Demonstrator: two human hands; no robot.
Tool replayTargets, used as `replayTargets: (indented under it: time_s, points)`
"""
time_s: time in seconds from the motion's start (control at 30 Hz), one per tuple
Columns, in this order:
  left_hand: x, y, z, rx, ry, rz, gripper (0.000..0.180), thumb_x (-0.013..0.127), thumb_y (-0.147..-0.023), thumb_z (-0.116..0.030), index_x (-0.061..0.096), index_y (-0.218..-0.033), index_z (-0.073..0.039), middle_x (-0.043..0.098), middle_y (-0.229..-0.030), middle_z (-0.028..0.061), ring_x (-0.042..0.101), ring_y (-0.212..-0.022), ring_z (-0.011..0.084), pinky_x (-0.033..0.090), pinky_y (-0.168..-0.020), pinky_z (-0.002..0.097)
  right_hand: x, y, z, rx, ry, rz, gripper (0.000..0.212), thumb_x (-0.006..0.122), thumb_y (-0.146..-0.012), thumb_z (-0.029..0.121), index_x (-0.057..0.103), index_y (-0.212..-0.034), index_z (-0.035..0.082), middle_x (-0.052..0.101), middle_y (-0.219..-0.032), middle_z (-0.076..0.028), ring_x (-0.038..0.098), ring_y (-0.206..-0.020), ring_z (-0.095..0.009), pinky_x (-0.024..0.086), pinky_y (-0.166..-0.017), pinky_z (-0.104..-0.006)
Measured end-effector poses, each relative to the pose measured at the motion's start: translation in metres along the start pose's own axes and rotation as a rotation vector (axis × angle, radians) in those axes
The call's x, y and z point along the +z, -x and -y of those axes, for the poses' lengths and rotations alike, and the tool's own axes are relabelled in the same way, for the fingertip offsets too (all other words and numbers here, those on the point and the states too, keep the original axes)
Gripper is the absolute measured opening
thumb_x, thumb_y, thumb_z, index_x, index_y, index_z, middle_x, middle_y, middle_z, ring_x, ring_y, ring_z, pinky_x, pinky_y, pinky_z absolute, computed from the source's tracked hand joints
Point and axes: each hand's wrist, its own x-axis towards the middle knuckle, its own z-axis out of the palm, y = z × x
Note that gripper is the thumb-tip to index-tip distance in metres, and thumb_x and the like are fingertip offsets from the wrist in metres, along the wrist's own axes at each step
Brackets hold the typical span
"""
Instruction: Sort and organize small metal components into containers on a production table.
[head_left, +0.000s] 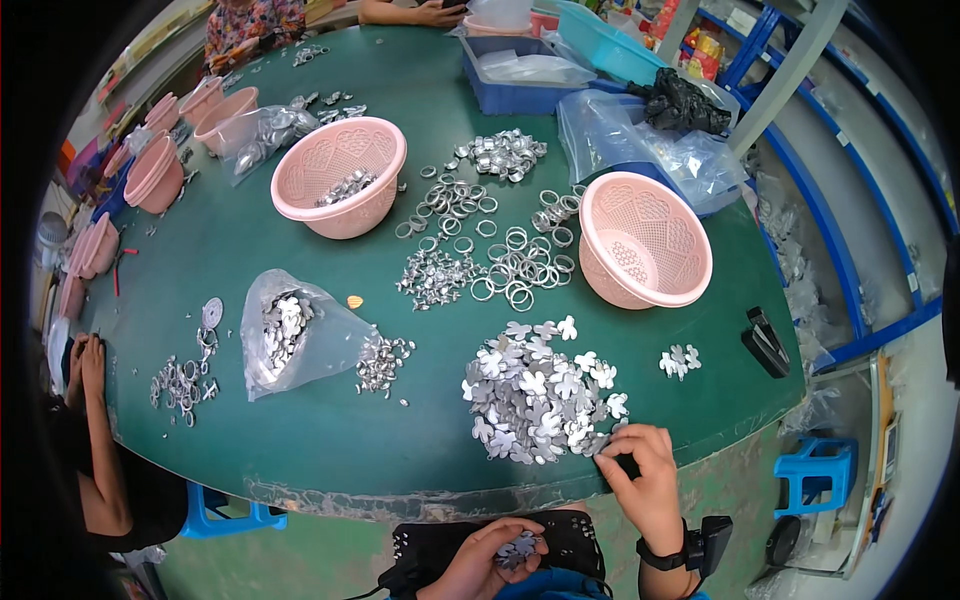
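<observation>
From here, the heap of flower-shaped metal pieces [535, 395] lies just left of the nearer right hand [648, 478], whose fingers sit narrow at the heap's near-right edge, grip unclear, while the left hand [477, 562], nearward of the heap, holds several loose pieces [517, 550].

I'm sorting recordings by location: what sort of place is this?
Probably a small-parts workshop: a shared green table bears heaps of silvery rings and flower-shaped pieces, with pink baskets standing among them.
</observation>
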Motion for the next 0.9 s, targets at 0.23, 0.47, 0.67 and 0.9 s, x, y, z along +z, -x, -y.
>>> replayTargets:
  time_s: [0.23, 0.47, 0.67, 0.9]
  points:
    - [0.001, -0.002, 0.0, -0.042, -0.017, 0.023, 0.022, 0.041, -0.088, -0.017, 0.053, -0.098, -0.002, 0.058, -0.076, 0.008, 0.054, -0.063, 0.0134, 0.042, -0.054, 0.0207, -0.001, 0.015, 0.005, 0.157, -0.15, 0.071, 0.014, 0.068, -0.064, 0.005, 0.059, -0.076, 0.005, 0.054, -0.084, -0.007, 0.048, -0.08, -0.026, 0.039, -0.07, -0.0328]
    - [0.001, -0.002, 0.0, -0.011, -0.043, -0.013, 0.021, 0.041, -0.088, -0.017, 0.054, -0.096, -0.002, 0.058, -0.076, 0.0082, 0.054, -0.063, 0.0136, 0.042, -0.054, 0.0207, -0.004, 0.013, 0.008, -0.083, -0.013, 0.222, 0.026, 0.069, -0.064, 0.01, 0.062, -0.089, 0.007, 0.051, -0.086, -0.005, 0.045, -0.082, -0.024, 0.038, -0.072, -0.0317]
    - [0.001, -0.002, 0.002, -0.023, -0.051, -0.003, 0.023, 0.04, -0.088, -0.019, 0.053, -0.098, -0.002, 0.058, -0.077, 0.0087, 0.055, -0.064, 0.0149, 0.043, -0.055, 0.0214, -0.006, 0.016, 0.009, -0.009, -0.039, 0.233, 0.024, 0.069, -0.066, 0.012, 0.061, -0.088, 0.007, 0.051, -0.088, -0.005, 0.045, -0.083, -0.024, 0.038, -0.072, -0.0327]
    - [0.006, -0.003, 0.005, -0.014, 0.014, -0.005, 0.028, 0.038, -0.089, -0.022, 0.051, -0.103, -0.002, 0.058, -0.086, 0.0105, 0.058, -0.072, 0.0181, 0.043, -0.056, 0.0225, -0.01, 0.026, 0.02, 0.092, -0.448, 0.354, 0.02, 0.069, -0.067, 0.007, 0.06, -0.085, 0.004, 0.057, -0.078, -0.006, 0.053, -0.076, -0.022, 0.043, -0.069, -0.0312]
